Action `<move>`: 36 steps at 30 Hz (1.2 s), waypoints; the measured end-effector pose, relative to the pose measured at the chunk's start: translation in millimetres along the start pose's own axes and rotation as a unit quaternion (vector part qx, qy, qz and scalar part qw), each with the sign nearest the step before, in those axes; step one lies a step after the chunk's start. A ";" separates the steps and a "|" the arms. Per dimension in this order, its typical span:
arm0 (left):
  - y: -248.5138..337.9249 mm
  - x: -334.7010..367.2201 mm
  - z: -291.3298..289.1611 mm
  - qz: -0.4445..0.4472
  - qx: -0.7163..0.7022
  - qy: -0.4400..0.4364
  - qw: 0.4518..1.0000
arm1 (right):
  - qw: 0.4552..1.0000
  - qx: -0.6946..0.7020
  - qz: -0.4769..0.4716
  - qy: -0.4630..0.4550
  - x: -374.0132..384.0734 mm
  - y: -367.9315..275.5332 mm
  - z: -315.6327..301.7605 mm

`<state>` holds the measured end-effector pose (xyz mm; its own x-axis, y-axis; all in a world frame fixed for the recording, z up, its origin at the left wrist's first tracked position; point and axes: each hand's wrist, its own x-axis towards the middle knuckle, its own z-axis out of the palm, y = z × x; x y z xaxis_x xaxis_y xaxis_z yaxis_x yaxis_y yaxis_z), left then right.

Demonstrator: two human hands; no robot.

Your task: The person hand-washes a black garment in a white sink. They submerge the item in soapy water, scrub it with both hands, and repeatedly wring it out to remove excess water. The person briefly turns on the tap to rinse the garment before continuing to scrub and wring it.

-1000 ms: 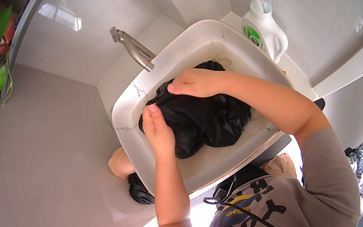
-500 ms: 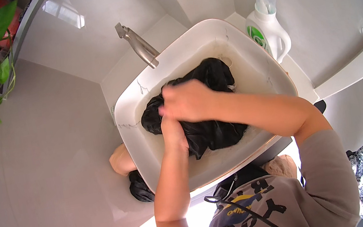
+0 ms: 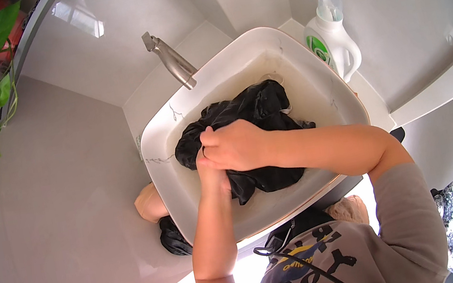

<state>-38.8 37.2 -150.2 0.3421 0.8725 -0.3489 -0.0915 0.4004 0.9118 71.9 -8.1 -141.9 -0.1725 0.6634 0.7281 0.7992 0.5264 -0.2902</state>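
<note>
Since the earlier frames, we note that both hands have drawn together over the near-left part of the black garment (image 3: 262,135); a second ago they lay apart on it.

We find the right hand (image 3: 233,146) closed in a fist, its fingers clamped on a fold of cloth. The left hand (image 3: 211,174) lies directly beneath and against it; its fingers are hidden under the right hand, so we cannot tell whether they grip.

Garment position: bunched in the white basin (image 3: 163,128), in shallow cloudy water. Most of its bulk lies beyond the fingers and to their right, toward the far rim; its long axis runs from the fingers diagonally up toward the detergent bottle (image 3: 336,40). Neither hand is nearer; both are on it.

Arm pose: the left forearm comes straight up from the lower edge; the right forearm crosses in from the right, elbow bent. A metal tap (image 3: 170,60) stands beyond the fingers.
</note>
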 end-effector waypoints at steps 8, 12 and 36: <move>30.0 -12.3 0.4 -0.047 -0.140 -0.124 0.981 | 0.963 0.175 0.177 -0.105 -6.5 73.4 -31.8; 29.1 -10.6 3.5 -0.015 -0.171 -0.134 0.976 | 0.885 0.287 0.257 -0.261 -9.5 94.2 -41.9; 79.4 -11.7 30.9 0.361 0.192 -0.030 0.912 | 0.958 0.172 0.224 0.044 70.5 17.1 -94.5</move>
<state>-21.2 50.2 -67.0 0.3735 0.8486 0.3747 0.0166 -0.4100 0.9119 127.8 -2.6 -36.9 0.2041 0.8243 0.5280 0.5424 0.3538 -0.7620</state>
